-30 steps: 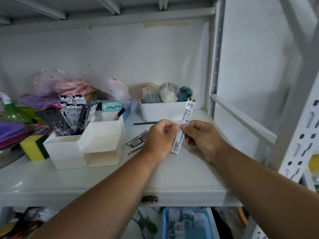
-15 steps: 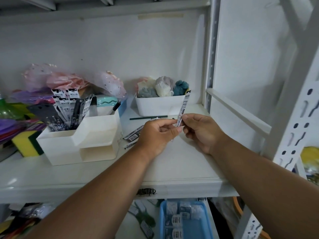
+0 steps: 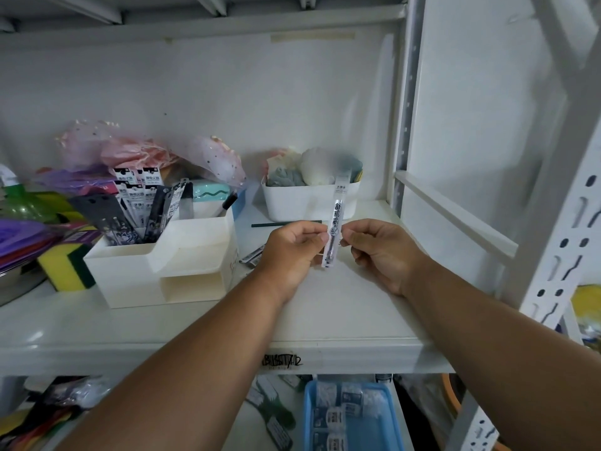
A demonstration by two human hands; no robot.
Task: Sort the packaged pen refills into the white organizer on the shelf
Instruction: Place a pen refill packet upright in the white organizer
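Two hands meet on one packaged pen refill [image 3: 335, 222]; the left hand [image 3: 294, 252] pinches it from the left with curled fingers, and the right hand [image 3: 380, 252] pinches its right edge the same way; the packet stands nearly upright between them, its top leaning slightly to the right, held above the white shelf [image 3: 325, 320] and in front of a white bin [image 3: 302, 203]; that bin sits at the back of the shelf and holds bundled soft items in white, grey and teal; a thin dark stick [image 3: 286, 224] lies on the shelf just before the bin; a few loose refill packets [image 3: 252, 255] lie flat on the shelf beside the left hand; further left stands the white organizer [image 3: 162, 265], a stepped box with an open slot low on its front; its rear compartment holds many refill packets [image 3: 140, 203] standing on end, some dark, some white with black print; left of the organizer a yellow and green sponge [image 3: 65, 268] rests against it; pink and purple bags are piled behind; below the shelf a blue tray [image 3: 390, 428] holds small wrapped items.
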